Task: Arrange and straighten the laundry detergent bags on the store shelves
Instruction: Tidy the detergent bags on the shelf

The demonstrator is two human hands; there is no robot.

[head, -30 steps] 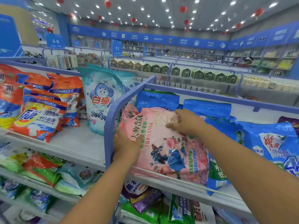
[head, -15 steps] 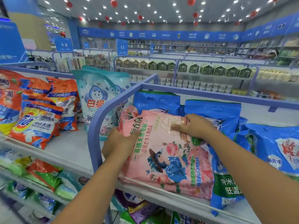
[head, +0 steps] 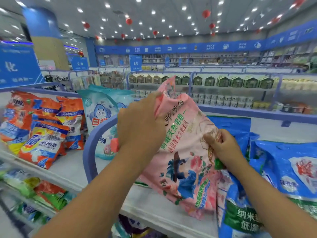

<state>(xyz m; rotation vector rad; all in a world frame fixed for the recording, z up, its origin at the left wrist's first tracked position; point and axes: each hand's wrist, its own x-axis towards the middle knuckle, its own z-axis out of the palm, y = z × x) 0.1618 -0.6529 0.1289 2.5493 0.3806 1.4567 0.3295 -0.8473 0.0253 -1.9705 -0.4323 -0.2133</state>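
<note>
A pink detergent bag (head: 185,162) printed with roses and a blue figure stands tilted on the white top shelf (head: 154,201), its top raised. My left hand (head: 142,127) grips the bag's upper left edge, fingers curled over the crumpled top. My right hand (head: 221,146) pinches its right edge about halfway down. Blue detergent bags (head: 289,162) lie to the right and behind it. The pink bag's lower right corner overlaps a blue and green bag (head: 240,217).
A curved lilac shelf divider (head: 92,141) stands left of my left arm. Beyond it stand pale blue cat-logo bags (head: 99,117) and orange bags (head: 46,133). Lower shelves hold green and orange bags (head: 49,194). Further aisles with boxed goods (head: 223,81) fill the background.
The pink bag was lying flat on the shelf; both hands have lifted its top upward so it stands nearly upright. My left hand rose from the bag's lower left to its top edge.
</note>
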